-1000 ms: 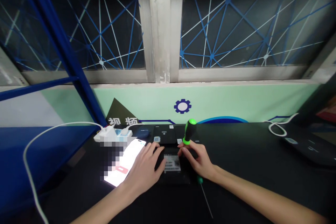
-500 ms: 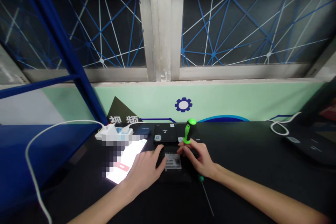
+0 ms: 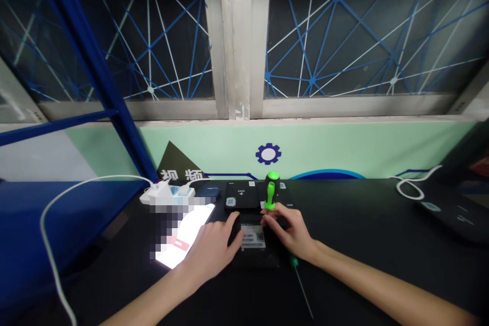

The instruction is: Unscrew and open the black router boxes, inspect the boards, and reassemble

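Note:
A black flat device with a white printed label (image 3: 252, 237) lies on the black table in front of me. My left hand (image 3: 217, 244) rests on its left side, thumb beside the label and index finger stretched towards the far edge. My right hand (image 3: 288, 224) closes its fingers round the lower part of a green and black screwdriver (image 3: 271, 191), which stands nearly upright over the device's far right side. The screwdriver's tip is hidden by the fingers. Near my right wrist lies a second screwdriver with a dark green handle (image 3: 294, 261), its thin shaft pointing towards me.
Several flat black boxes (image 3: 241, 194) lie behind the device. A lit phone (image 3: 187, 237), partly blurred out, is left of my left hand. Beyond it stands a white power strip (image 3: 168, 194) with plugs and cables. Another black device (image 3: 451, 219) and a white cable (image 3: 409, 188) lie far right.
The green and black screwdriver has gone from a slight rightward lean to nearly upright. The whole view has shifted slightly. My left hand keeps its place on the device.

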Demonstrator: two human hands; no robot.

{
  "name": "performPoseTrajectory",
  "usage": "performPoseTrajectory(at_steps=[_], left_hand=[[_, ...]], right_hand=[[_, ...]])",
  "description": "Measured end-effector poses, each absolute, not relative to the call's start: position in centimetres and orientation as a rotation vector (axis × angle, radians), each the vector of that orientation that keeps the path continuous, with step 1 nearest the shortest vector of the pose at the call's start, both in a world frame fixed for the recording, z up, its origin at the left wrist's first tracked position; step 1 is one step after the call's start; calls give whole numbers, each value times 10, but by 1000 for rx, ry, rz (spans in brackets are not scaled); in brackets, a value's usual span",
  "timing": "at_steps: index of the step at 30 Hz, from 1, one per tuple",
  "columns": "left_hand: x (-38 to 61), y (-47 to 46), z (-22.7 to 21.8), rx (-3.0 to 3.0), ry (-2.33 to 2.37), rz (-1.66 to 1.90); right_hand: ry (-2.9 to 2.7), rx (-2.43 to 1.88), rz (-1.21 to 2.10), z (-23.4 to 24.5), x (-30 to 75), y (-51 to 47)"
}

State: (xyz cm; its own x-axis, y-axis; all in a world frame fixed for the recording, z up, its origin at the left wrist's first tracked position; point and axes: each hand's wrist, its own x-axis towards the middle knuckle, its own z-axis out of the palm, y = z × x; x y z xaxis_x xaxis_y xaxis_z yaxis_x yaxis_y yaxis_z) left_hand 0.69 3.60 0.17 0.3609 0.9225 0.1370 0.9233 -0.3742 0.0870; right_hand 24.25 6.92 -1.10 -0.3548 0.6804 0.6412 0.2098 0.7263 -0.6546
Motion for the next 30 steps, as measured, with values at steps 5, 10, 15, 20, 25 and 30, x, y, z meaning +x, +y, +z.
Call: performPoseTrajectory(at_steps=[5, 10, 15, 20, 25, 30], left_hand=[[7, 37, 0, -2591, -1757, -273], [7, 37, 2, -2610, -1778, -286], [6, 37, 1, -2614, -1769, -294], [6, 39, 0, -2610, -1766, -291], [6, 38, 1, -2610, -1776, -297], [6, 38, 1, -2612, -1774, -296]], right_hand=[[-1930, -670, 580, -9, 244, 68], [-1957, -641, 596, -14, 247, 69], [-1951, -650, 581, -12, 246, 68], [-1927, -669, 574, -10, 244, 67], [-1936, -682, 584, -13, 245, 68], [-1945, -679, 585, -12, 246, 69]])
